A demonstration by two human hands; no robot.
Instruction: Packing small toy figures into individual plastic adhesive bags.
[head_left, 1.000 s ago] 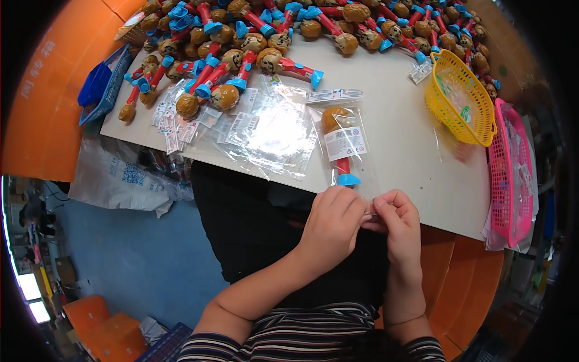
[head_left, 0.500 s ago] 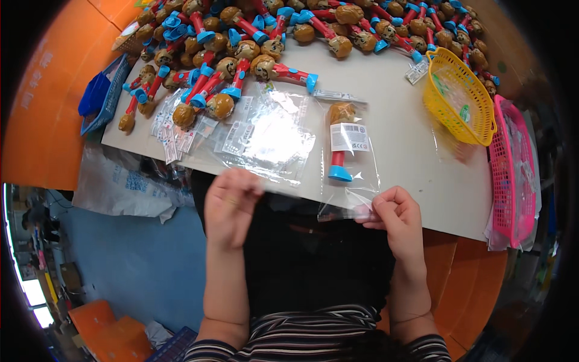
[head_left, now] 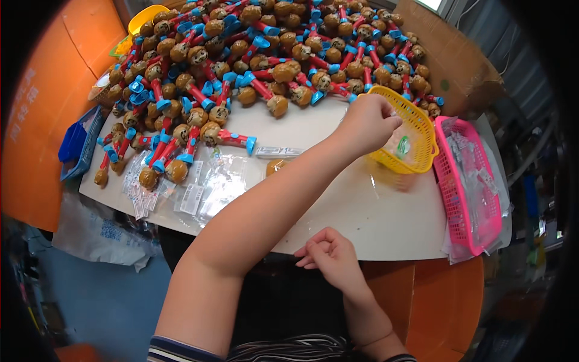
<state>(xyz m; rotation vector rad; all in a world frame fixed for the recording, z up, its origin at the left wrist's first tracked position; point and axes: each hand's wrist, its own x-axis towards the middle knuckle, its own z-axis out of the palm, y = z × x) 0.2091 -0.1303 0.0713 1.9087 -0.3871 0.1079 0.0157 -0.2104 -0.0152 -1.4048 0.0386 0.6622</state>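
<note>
My left arm stretches diagonally across the table, and my left hand (head_left: 369, 123) is over the rim of a yellow basket (head_left: 429, 151). Its fingers are bent together in a pinch; whatever they hold is too small to make out. At the near table edge my right hand (head_left: 332, 256) has its thumb and fingers curled together, and I cannot make out what is between them. A toy figure's brown head (head_left: 277, 166) shows just behind my left forearm; the rest of that bagged figure is hidden. Clear plastic bags (head_left: 226, 181) lie left of the forearm.
Many red-and-blue figures with brown heads (head_left: 283, 72) are heaped across the back. Printed slips (head_left: 142, 196) lie at the left. A pink basket (head_left: 467, 193) stands at the right edge, a blue basket (head_left: 90, 142) at the far left. A cardboard sheet (head_left: 446, 60) borders the heap.
My left hand has swung from the front edge up and right to the yellow basket, its forearm now covering most of the bagged figure. The view has shifted; my right hand stays near the edge.
</note>
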